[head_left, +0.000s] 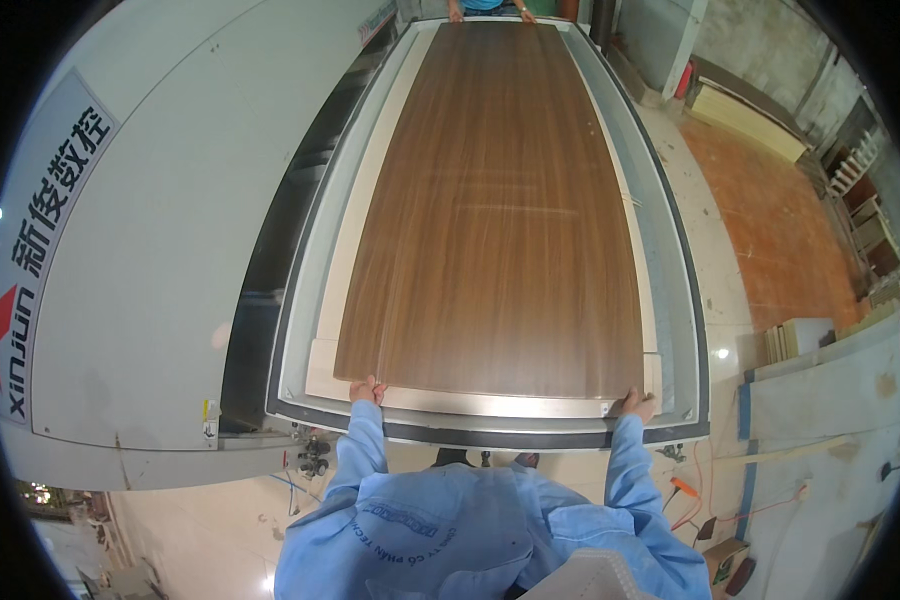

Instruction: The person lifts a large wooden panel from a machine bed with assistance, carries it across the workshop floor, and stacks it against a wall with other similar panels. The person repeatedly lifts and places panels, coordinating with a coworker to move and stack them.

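A long brown wood-grain panel (500, 220) lies over a pale board (328, 365) inside a shallow metal-framed tray (288, 340). My left hand (368, 390) is closed on the panel's near edge, close to its left corner. At the near right corner, my right hand (638, 404) grips the same edge, its fingers bent. The undersides of both grips are hidden. Across the far end, another person's hands (526, 16) rest at the panel's edge.
A large light-grey machine (190, 190) stands along the tray's left side. On the right are an orange floor area (760, 220), stacked boards (750, 118) and a red cylinder (684, 80). An orange-handled tool (684, 487) and thin hoses lie near my right arm.
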`<action>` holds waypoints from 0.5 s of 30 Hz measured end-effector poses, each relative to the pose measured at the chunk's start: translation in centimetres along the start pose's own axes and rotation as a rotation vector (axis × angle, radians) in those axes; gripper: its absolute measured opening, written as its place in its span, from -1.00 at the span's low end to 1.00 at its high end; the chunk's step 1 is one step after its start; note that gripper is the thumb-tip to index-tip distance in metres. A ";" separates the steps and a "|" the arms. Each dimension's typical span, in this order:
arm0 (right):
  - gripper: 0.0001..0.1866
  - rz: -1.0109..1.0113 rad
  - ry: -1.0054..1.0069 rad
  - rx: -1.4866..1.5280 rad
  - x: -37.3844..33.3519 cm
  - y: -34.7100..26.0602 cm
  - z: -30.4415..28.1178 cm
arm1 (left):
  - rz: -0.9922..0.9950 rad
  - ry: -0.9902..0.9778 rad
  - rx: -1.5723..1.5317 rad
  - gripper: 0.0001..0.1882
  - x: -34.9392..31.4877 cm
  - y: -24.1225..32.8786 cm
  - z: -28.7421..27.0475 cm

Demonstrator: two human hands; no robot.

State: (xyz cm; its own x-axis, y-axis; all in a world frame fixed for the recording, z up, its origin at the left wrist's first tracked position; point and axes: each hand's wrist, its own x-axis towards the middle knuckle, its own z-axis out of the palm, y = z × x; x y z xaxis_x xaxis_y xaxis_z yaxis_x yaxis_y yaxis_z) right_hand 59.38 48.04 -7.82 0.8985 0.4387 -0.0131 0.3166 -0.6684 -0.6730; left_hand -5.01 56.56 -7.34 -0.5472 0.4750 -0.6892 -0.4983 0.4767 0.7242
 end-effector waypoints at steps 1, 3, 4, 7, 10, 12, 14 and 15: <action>-0.56 0.160 -0.034 0.042 0.3 0.1 0.4 | 0.030 -0.037 -0.038 -0.75 -0.1 0.0 -0.1; -0.54 0.410 -0.116 0.232 0.5 0.0 0.8 | 0.005 -0.005 -0.032 -0.76 -0.2 0.0 -0.1; -0.53 0.501 -0.162 0.383 0.5 -0.2 0.9 | 0.028 -0.036 -0.043 -0.76 -0.2 0.0 -0.1; -0.44 0.579 -0.179 0.590 -0.2 -1.2 0.4 | 0.009 -0.083 -0.052 -0.76 -0.4 0.1 -0.3; -0.45 0.441 -0.104 0.567 -1.3 -2.2 -0.2 | 0.010 -0.118 -0.073 -0.76 -0.4 0.2 -0.5; -0.45 0.368 -0.083 0.549 -1.8 -2.5 -0.6 | -0.014 -0.098 -0.066 -0.76 -0.5 0.2 -0.6; -0.41 0.377 -0.090 0.567 -2.0 -2.5 -0.7 | -0.003 -0.108 -0.080 -0.77 -0.5 0.2 -0.6; -0.40 0.358 -0.112 0.554 -2.0 -2.5 -0.7 | -0.021 -0.090 -0.075 -0.77 -0.4 0.2 -0.6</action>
State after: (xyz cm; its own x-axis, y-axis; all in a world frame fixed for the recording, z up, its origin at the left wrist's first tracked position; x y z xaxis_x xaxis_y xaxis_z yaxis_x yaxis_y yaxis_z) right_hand 57.03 48.41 -5.56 0.8728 0.3268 -0.3625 -0.2248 -0.3900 -0.8930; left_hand -5.29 56.00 -6.88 -0.4754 0.5318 -0.7009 -0.5599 0.4316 0.7073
